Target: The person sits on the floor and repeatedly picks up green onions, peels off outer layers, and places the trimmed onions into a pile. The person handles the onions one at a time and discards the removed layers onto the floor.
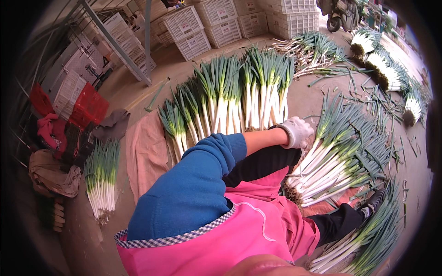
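My left hand (297, 132), in a whitish work glove, reaches across over my dark-trousered knee with its fingers curled. What may be in its grasp is hidden. Just beside it lies a spread pile of leeks or large green onions (328, 162), with white stalks and root ends toward me and green leaves fanning away. Part of this pile rests on a reddish cloth (319, 207). Beyond my forearm, a row of leek bundles (224, 100) stands with the leaves up. My right hand is out of view.
More leeks (359, 241) lie past my shoe (374, 201). A leek bundle (102, 179) is at left, near red crates (89, 107). Stacked white plastic crates (221, 24) stand behind. Finished-looking bundles (383, 70) and loose leaf scraps (383, 103) lie at right.
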The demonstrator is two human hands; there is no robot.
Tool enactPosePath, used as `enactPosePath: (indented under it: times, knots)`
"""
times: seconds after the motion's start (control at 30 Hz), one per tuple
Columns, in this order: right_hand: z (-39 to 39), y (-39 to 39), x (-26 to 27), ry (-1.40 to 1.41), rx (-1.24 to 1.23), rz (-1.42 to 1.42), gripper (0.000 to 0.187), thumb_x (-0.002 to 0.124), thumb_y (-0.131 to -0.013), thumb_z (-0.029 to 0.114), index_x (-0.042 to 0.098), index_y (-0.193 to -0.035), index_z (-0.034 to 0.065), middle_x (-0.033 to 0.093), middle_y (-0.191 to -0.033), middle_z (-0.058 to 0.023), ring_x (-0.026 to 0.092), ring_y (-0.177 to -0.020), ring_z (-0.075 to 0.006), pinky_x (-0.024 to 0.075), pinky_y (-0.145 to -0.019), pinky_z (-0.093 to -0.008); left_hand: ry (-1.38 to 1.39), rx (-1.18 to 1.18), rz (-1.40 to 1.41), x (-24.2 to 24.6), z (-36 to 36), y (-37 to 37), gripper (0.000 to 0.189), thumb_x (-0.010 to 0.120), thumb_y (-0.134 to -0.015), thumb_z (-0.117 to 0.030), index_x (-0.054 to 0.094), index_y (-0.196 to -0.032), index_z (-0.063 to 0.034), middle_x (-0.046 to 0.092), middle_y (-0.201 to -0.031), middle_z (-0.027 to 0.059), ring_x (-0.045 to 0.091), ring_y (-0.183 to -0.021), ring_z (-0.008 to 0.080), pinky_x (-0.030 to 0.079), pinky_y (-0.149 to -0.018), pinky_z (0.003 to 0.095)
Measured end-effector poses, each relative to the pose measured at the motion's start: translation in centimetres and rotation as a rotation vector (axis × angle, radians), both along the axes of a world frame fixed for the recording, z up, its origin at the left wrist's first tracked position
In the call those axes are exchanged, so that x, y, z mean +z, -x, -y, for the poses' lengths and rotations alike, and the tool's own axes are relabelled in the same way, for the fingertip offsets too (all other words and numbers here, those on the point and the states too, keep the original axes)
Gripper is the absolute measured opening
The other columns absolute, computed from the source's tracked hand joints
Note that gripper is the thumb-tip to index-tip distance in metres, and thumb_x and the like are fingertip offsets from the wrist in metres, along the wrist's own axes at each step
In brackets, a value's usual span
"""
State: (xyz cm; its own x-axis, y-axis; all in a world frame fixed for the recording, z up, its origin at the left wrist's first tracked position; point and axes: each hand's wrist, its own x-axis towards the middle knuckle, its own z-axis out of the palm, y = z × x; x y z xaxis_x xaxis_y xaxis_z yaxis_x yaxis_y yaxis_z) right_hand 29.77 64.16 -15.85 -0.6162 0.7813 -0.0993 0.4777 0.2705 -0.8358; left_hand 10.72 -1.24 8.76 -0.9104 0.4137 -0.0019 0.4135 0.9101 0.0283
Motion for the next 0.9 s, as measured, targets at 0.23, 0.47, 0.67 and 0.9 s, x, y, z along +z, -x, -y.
enactPosePath:
  times: [0.23,0.47,0.67,0.9]
  knots:
    - [16.6,5.7,1.6,0.242,0.402,-0.355,0.028,0.044,-0.091,0.015,0.057,-0.116,0.0084,0.059,-0.105,-0.0069,0.058,-0.089,-0.0131,0.0467,-0.077,-0.0243,-0.003,-0.146,0.33,-1.7,-1.2,1.9,0.029,0.059,-0.077,-0.029,0.06,-0.099,-0.0104,0.064,-0.095,0.0142,0.062,-0.091,0.0295,0.049,-0.076,0.0394]
    - [40.5,6.7,-2.9,0.764,0.549,0.183,0.029,0.06,-0.086,0.027,0.062,-0.1,0.0024,0.064,-0.072,-0.0084,0.058,-0.056,-0.0146,0.047,-0.053,-0.0278,-0.609,-0.149,0.202,-3.6,-5.7,8.0,0.028,0.055,-0.084,-0.04,0.064,-0.098,-0.0172,0.066,-0.09,0.0092,0.062,-0.086,0.0289,0.048,-0.076,0.0375]
    - [39.5,9.1,-7.4,0.365,0.693,0.325,0.025,0.059,-0.084,0.023,0.064,-0.1,0.0046,0.066,-0.08,-0.0091,0.062,-0.07,-0.0166,0.048,-0.068,-0.0299,-0.43,-0.113,0.013,-4.2,-6.0,9.3,0.031,0.057,-0.084,-0.042,0.066,-0.097,-0.0153,0.066,-0.078,0.0077,0.063,-0.075,0.0268,0.048,-0.066,0.0342]
    - [44.7,16.1,-10.0,0.365,0.781,0.396,0.026,0.06,-0.083,0.025,0.064,-0.101,0.0071,0.067,-0.084,-0.0119,0.064,-0.08,-0.0236,0.0476,-0.074,-0.0339,-0.341,0.002,-0.053,-2.0,-4.7,10.7,0.029,0.057,-0.083,-0.041,0.065,-0.095,-0.0155,0.066,-0.082,0.0096,0.063,-0.08,0.0298,0.048,-0.069,0.0377]
